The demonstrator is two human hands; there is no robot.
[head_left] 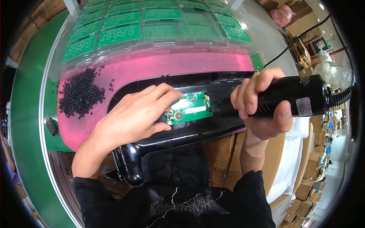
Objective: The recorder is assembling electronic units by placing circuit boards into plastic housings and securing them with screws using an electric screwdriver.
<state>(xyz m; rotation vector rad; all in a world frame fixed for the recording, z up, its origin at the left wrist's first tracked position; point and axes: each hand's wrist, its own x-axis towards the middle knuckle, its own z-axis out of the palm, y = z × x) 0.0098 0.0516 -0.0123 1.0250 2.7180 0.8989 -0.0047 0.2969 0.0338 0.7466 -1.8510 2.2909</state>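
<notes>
A green circuit board (pixel 195 103) with small components and a white label lies inside a long black plastic housing (pixel 213 133). My left hand (pixel 133 116) grips the board's left end, fingers along its upper edge and thumb at the lower one. Wrapped around a black, cylindrical electric screwdriver (pixel 291 97) is my right hand (pixel 260 100). The screwdriver lies almost level, pointing left toward the board's right end. I cannot make out its tip against the black housing. A rounded arm of the housing bends toward my body at the lower left.
A heap of small black screws (pixel 81 93) sits on the pink mat (pixel 178 62) at left. Clear plastic trays with several green boards (pixel 159 30) stand at the far side. A black cable (pixel 298 37) hangs at right, near cardboard boxes (pixel 315 142) and white wrapping (pixel 283 167).
</notes>
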